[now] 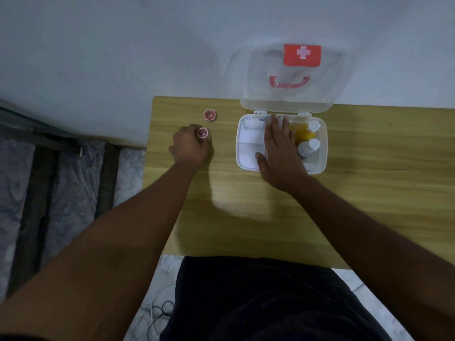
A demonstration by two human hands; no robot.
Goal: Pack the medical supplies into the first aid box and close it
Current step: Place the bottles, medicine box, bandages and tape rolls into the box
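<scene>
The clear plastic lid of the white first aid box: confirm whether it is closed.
No, the clear plastic lid stands open, hinged back behind the white first aid box.

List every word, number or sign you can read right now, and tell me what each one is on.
White cross, no words: on the red label on the open lid of the box.
Blue print, perhaps with digits: on the white packet inside the box, too blurred to read.
Yellow bottle, white bottle, loose tape roll: no legible text.
</scene>
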